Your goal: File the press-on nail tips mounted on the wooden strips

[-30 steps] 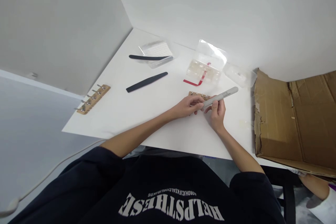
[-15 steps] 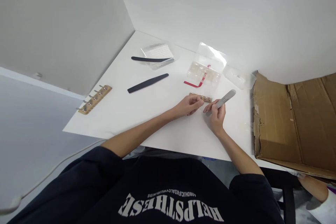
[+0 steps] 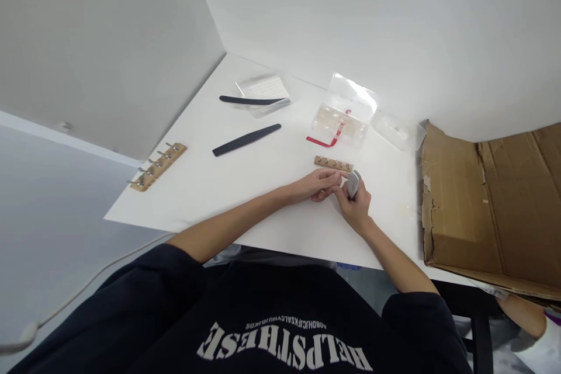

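Note:
My right hand (image 3: 357, 209) is closed around a grey nail file (image 3: 353, 182), which is tilted so that one end points up toward me. Thumb and fingers of my left hand (image 3: 322, 183) are pinched together right beside it, and the two hands meet. Whatever the left fingers hold is too small to make out. Just beyond them lies a short wooden strip with metal studs (image 3: 326, 161). Behind that strip, a clear plastic case (image 3: 322, 117) with its lid up holds pale pieces, and a red band (image 3: 336, 138) lies across it.
Two dark nail files, one straight (image 3: 246, 139) and one curved (image 3: 245, 100), lie left of centre by a clear packet (image 3: 267, 87). Another studded wooden strip (image 3: 158, 167) sits at the left edge. A cardboard box (image 3: 460, 204) stands right; a person's arm (image 3: 523, 314) shows below it.
My right hand has moved left to meet my left hand, and the grey file has turned from slanting right to nearly upright. The left hand has shifted slightly nearer, uncovering more of the strip.

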The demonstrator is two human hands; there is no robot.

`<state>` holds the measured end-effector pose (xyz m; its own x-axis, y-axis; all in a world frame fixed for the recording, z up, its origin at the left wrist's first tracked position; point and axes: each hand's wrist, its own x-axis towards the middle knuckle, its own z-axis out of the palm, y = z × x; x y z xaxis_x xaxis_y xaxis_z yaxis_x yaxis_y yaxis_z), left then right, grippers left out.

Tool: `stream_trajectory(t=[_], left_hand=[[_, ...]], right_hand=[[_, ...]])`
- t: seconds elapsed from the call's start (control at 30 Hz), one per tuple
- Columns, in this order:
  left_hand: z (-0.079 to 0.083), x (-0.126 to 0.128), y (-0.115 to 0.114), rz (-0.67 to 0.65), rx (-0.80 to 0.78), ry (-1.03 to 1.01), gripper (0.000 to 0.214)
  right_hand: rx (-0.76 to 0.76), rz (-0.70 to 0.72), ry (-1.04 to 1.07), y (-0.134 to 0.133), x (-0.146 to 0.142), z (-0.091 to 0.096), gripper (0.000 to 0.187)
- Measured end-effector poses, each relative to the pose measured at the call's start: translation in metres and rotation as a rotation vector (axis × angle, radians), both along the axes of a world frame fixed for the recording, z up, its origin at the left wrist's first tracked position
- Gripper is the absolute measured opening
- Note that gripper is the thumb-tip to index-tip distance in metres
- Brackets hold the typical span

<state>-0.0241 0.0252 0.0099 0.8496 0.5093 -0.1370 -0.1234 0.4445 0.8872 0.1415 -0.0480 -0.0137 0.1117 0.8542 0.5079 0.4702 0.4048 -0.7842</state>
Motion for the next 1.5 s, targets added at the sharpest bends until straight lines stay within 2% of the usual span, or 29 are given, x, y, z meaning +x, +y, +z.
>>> stream_trajectory(t=[0.1,0.17,0.23,0.33,0.4,0.47,0.63,0.8,1.1,1.3,1.5], left_hand=[[-0.001,0.0,0.001,0.01,0.04,0.002,0.052],[0.0,-0.001,0.003,0.091,0.159,0.012,0.047],[0.002,-0.004,0.005,0.263,0.386,0.059,0.037],[0.005,-0.011,0.007,0.482,0.84,0.22,0.015],[0.005,-0.015,0.007,0.506,1.083,0.291,0.018],[0.003,-0.017,0.006,0.478,1.241,0.294,0.024],[-0.007,-0.014,0.005,0.487,1.456,0.307,0.028],[-0.014,-0.012,0.005,0.544,1.518,0.326,0.022],[-0.012,-0.013,0.005,0.563,1.511,0.367,0.02],[-0.014,-0.013,0.005,0.476,1.496,0.34,0.024],[-0.011,-0.014,0.005,0.411,1.422,0.351,0.021]], right_hand=[[0.003,-0.016,0.006,0.001,0.001,0.0,0.025],[-0.017,-0.031,0.019,0.002,0.001,0.002,0.027],[-0.064,-0.05,0.045,0.004,0.002,0.005,0.029],[-0.167,-0.053,0.111,0.007,0.002,0.012,0.028],[-0.223,-0.025,0.172,0.009,0.003,0.015,0.028],[-0.26,0.011,0.229,0.011,0.003,0.017,0.028],[-0.327,0.075,0.299,0.015,0.003,0.015,0.028],[-0.383,0.093,0.341,0.015,0.004,0.013,0.028],[-0.433,0.209,0.491,0.02,0.008,0.012,0.032],[-0.52,0.222,0.657,0.023,0.01,0.018,0.031],[-0.63,0.182,0.706,0.025,0.009,0.024,0.039]])
